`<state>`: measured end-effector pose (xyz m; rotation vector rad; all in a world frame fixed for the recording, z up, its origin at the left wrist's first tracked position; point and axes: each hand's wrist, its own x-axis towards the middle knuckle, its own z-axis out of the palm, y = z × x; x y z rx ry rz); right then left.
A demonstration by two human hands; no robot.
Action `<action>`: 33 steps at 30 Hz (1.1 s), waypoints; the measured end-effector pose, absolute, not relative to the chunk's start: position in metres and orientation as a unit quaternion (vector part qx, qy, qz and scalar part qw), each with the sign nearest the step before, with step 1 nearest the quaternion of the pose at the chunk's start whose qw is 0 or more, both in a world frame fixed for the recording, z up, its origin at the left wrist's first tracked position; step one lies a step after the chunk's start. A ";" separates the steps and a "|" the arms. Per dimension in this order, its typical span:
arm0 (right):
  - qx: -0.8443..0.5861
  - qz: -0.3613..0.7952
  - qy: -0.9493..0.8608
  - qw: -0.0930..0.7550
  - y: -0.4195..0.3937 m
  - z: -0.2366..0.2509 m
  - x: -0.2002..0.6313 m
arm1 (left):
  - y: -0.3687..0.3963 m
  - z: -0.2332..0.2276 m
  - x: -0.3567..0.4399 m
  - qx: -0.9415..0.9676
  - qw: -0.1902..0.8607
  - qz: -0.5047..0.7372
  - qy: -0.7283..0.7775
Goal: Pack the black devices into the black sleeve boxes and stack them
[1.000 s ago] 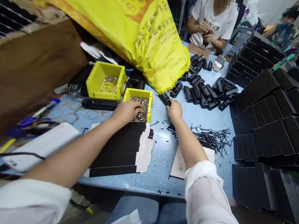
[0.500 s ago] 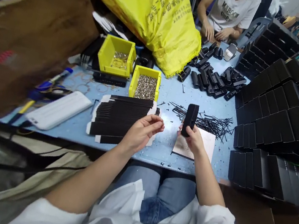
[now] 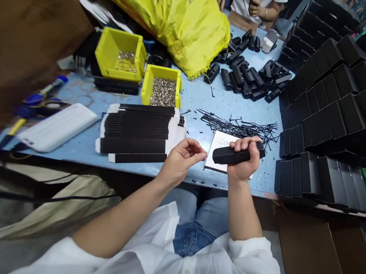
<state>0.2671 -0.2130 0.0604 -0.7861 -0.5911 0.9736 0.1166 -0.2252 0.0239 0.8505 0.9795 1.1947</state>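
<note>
My right hand [image 3: 246, 160] is wrapped round a long black case [image 3: 227, 155], which lies sideways over the white pad [image 3: 220, 139]. Left of the case, my left hand [image 3: 184, 156] is closed in a pinch, thumb against forefinger; whatever may be between the fingertips is too small to make out. Beyond the pad lies a heap of thin black sticks [image 3: 237, 127]. Folded black cartons with white flaps [image 3: 136, 131] lie in a stack left of my left hand.
Two yellow bins [image 3: 161, 90] of small metal parts stand at the back left, beside a yellow sack [image 3: 189, 20]. More black cases [image 3: 243, 74] are piled at the back. Stacked black boxes [image 3: 334, 121] line the right. A white power bank [image 3: 59, 127] lies left. A co-worker [image 3: 258, 8] sits opposite.
My right hand has turned the case from upright to lying sideways, its grip now a fist round it. My left hand stays pinched. The view has shifted; the co-worker has lifted a dark object.
</note>
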 end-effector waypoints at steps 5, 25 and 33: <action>-0.399 0.423 -0.200 0.789 -0.212 0.065 0.254 | -0.234 0.021 0.123 0.369 0.633 0.530 0.427; -0.559 0.356 -0.416 0.623 -0.201 -0.029 0.334 | -0.195 -0.023 -0.049 0.792 0.123 0.055 0.596; -0.679 0.077 -0.491 0.540 -0.212 -0.019 0.344 | -0.183 0.044 -0.022 0.747 0.309 0.017 0.589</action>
